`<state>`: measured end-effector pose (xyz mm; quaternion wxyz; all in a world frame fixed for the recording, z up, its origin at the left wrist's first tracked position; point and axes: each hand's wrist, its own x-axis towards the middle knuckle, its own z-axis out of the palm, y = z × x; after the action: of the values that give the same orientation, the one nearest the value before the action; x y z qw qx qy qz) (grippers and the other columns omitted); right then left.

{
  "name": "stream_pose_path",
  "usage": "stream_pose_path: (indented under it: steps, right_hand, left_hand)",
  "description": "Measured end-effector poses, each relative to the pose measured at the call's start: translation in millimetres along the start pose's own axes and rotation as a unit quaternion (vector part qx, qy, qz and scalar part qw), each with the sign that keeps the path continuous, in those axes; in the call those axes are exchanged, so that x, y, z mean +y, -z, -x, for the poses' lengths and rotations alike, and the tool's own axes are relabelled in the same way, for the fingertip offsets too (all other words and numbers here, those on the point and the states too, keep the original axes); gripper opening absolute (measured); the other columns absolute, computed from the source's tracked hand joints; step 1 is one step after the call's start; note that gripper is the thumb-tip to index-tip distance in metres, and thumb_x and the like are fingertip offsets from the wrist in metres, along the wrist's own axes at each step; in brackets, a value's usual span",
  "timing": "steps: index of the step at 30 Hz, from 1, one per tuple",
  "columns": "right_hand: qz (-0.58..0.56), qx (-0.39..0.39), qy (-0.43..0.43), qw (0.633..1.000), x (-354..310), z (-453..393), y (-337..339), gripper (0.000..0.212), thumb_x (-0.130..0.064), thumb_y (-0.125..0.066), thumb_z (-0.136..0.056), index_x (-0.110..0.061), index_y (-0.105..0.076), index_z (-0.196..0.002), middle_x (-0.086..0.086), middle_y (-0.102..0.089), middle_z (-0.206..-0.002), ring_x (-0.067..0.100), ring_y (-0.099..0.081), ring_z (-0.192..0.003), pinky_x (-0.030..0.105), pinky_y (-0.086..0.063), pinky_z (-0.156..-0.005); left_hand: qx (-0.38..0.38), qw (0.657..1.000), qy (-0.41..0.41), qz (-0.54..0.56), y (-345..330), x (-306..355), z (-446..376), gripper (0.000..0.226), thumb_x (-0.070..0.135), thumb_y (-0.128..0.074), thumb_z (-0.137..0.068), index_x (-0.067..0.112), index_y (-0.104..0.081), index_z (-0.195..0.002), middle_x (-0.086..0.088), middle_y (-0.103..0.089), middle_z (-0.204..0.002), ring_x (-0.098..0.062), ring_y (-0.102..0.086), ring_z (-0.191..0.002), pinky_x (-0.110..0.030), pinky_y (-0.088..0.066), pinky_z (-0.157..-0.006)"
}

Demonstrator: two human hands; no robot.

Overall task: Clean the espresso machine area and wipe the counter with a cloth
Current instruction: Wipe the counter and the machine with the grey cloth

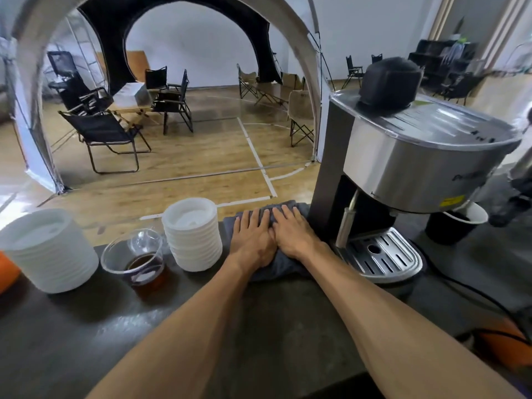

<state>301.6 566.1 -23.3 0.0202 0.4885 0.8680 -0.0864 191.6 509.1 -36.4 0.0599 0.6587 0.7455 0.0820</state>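
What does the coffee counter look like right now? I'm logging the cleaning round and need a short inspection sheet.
Surface: dark counter, faint sheen in front of the lids.
Job's things: grey cloth flat beside the espresso machine; drip tray bare.
Clutter: two stacks of white lids; glass cup with brown liquid; black cup under the machine's right side.
Hands: left hand and right hand press flat on the cloth, side by side.
Cables: black cable runs right from the machine.
Surroundings: folding chairs, wooden floor, tent arch.
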Motion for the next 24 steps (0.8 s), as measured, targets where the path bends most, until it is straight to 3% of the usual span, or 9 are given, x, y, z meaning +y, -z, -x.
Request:
stream_pose_path:
  steps: [6,11,15,20,24]
  right_hand:
    - [-0.078,0.008,-0.001,0.997,-3.8,64.7,-6.7,0.058,-0.041,-0.018,-0.106,-0.024,-0.004,-0.159,-0.002,0.004,-0.167,0.019,0.009,-0.153,0.037,0.005,-0.123]
    - [-0.062,0.015,0.034,0.997,0.9,134.2,-17.2,0.061,-0.045,-0.022,-0.104,-0.027,0.001,-0.158,-0.006,0.009,-0.166,0.01,0.015,-0.15,0.03,0.011,-0.118]
    - [-0.038,0.045,0.032,0.998,-6.6,189.1,-36.1,0.063,-0.056,-0.008,-0.097,-0.032,0.013,-0.151,-0.01,0.015,-0.163,0.006,0.021,-0.147,0.025,0.016,-0.114]
    - [-0.014,0.052,-0.002,0.999,-46.0,215.9,-44.2,0.061,-0.054,-0.01,-0.098,-0.032,0.017,-0.148,-0.007,0.014,-0.164,0.011,0.018,-0.15,0.029,0.012,-0.118]
    - [0.01,0.059,-0.002,0.998,-90.8,232.3,-51.8,0.066,-0.055,-0.009,-0.097,-0.028,0.008,-0.154,-0.007,0.006,-0.166,0.012,0.01,-0.152,0.031,0.001,-0.122]
  left_hand:
    - [-0.004,0.999,-0.029,0.037,5.5,5.1,58.0,0.06,0.042,-0.016,-0.101,0.021,-0.005,-0.157,-0.006,-0.001,-0.165,-0.024,0.005,-0.151,-0.039,0.008,-0.118]
    - [0.02,0.996,-0.074,0.035,5.9,17.8,128.1,0.065,0.044,-0.016,-0.099,0.017,-0.006,-0.157,-0.008,-0.003,-0.164,-0.024,0.002,-0.151,-0.038,0.005,-0.119]
    - [0.011,0.994,-0.102,0.037,5.0,22.4,178.2,0.066,0.047,-0.006,-0.098,0.017,-0.003,-0.157,-0.008,0.0,-0.164,-0.021,0.006,-0.151,-0.042,0.006,-0.121]
    - [0.021,0.994,-0.104,0.042,13.1,3.8,218.7,0.062,0.043,-0.01,-0.101,0.016,-0.004,-0.157,-0.007,0.0,-0.164,-0.022,0.007,-0.151,-0.042,0.009,-0.121]
    - [0.037,0.993,-0.103,0.046,18.4,-29.5,255.3,0.062,0.039,-0.015,-0.1,0.015,-0.013,-0.156,-0.01,-0.009,-0.164,-0.026,0.001,-0.151,-0.043,0.009,-0.12]
